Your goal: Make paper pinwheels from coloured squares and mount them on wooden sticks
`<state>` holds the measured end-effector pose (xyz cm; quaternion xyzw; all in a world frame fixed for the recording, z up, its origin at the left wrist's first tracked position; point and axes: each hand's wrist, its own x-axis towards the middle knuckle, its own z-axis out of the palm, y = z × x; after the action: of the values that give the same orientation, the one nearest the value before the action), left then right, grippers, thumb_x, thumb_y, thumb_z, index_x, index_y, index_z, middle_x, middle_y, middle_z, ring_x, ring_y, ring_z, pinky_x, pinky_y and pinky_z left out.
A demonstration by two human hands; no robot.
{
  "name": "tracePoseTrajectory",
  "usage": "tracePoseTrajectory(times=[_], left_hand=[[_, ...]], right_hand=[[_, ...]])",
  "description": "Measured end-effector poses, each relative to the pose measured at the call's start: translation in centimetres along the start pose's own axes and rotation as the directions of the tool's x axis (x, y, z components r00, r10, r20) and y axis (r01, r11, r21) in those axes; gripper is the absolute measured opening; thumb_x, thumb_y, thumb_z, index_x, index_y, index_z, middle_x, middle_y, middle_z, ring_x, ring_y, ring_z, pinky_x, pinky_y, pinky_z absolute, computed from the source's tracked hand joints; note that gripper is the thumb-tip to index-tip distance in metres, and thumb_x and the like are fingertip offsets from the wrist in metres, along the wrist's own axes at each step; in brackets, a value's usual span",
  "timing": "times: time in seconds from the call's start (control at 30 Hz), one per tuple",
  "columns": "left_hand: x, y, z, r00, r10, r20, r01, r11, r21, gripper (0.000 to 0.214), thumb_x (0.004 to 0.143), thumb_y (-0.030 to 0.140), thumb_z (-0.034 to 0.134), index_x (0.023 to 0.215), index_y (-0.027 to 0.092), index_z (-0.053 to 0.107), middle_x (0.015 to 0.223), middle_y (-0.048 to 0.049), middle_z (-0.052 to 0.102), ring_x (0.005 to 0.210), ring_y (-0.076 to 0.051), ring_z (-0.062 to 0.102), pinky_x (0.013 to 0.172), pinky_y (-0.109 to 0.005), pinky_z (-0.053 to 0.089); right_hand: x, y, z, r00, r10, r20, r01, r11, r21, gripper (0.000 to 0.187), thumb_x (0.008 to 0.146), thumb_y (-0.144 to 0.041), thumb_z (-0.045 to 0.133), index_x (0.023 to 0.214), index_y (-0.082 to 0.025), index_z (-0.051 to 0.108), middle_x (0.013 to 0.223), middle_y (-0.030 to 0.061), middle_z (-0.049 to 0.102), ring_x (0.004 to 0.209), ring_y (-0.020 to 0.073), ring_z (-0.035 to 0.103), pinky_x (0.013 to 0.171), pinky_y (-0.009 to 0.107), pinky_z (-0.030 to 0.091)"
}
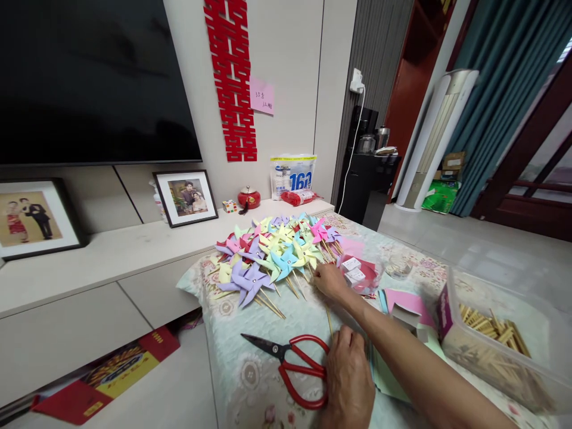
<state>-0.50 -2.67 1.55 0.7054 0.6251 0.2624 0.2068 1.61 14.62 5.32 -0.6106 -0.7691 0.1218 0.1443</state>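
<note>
A pile of paper pinwheels [286,244] in purple, yellow, blue, pink and red lies on thin wooden sticks upon the cloth-covered table. My right hand [329,281] reaches to the pile's near right edge, fingers curled in by the pinwheel sticks; what they grip is hidden. Nearer to me, my left hand [351,372] is closed, with a thin wooden stick [329,320] rising from its fingertips. Touching or just beside that hand are the red handles of black-bladed scissors [286,351], which lie with the tips pointing left.
Right of my hands are a clear package [374,271] with small white boxes, coloured paper sheets [388,375] partly under my right arm, and a plastic bin [496,351] of wooden sticks. Framed photos [186,198] stand on the white cabinet [107,250] behind.
</note>
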Motion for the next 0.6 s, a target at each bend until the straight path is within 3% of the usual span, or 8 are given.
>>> tracePoseTrajectory(times=[0.13,0.23,0.37,0.5,0.6], left_hand=[[-0.1,-0.2,0.2,0.998,0.041,-0.050,-0.042,0.999,-0.002,0.041,0.083,-0.002,0.041,0.101,0.021,0.070,0.103,-0.0076,0.067,0.101,-0.025,0.061,0.086,-0.037,0.047],[0.0,-0.4,0.0,0.994,0.065,-0.086,-0.066,0.998,-0.009,0.037,0.083,-0.002,0.043,0.095,0.020,0.071,0.099,-0.0071,0.068,0.097,-0.024,0.061,0.084,-0.035,0.045],[0.3,-1.0,-1.0,0.975,-0.013,-0.221,0.023,0.999,0.040,0.035,0.085,0.000,0.046,0.098,0.019,0.071,0.099,-0.0070,0.069,0.095,-0.025,0.059,0.087,-0.038,0.040],[0.5,-1.7,-1.8,0.960,-0.098,-0.261,0.140,0.979,0.146,0.029,0.087,0.007,0.051,0.100,0.022,0.071,0.098,-0.0061,0.070,0.098,-0.027,0.058,0.086,-0.042,0.035],[0.5,-1.7,-1.9,0.971,-0.085,-0.222,0.138,0.963,0.233,0.025,0.088,0.011,0.051,0.101,0.022,0.070,0.097,-0.0062,0.070,0.100,-0.028,0.057,0.086,-0.043,0.033]], right_hand=[[-1.9,0.2,-2.4,0.998,-0.039,-0.046,0.041,0.998,0.055,0.016,0.077,-0.009,0.061,0.080,-0.015,0.076,0.082,0.0105,0.078,0.081,0.0224,0.070,0.066,0.026,0.039],[-4.3,1.0,-4.8,0.991,-0.061,-0.116,0.076,0.988,0.132,0.014,0.084,-0.017,0.059,0.084,-0.018,0.074,0.079,0.0049,0.076,0.076,0.0184,0.068,0.065,0.024,0.041],[-8.2,2.6,-7.0,0.968,-0.026,-0.248,0.114,0.930,0.349,0.019,0.090,-0.030,0.055,0.087,-0.019,0.070,0.073,0.0010,0.071,0.065,0.0159,0.064,0.061,0.024,0.044],[-11.3,3.8,-6.0,0.943,0.078,-0.324,0.135,0.798,0.587,0.019,0.087,-0.035,0.059,0.080,-0.020,0.068,0.064,-0.0010,0.065,0.054,0.0149,0.059,0.056,0.025,0.045],[-12.5,4.1,-3.7,0.923,0.088,-0.376,0.153,0.811,0.565,0.017,0.088,-0.029,0.057,0.080,-0.020,0.068,0.069,0.0004,0.068,0.062,0.0160,0.062,0.063,0.025,0.047]])
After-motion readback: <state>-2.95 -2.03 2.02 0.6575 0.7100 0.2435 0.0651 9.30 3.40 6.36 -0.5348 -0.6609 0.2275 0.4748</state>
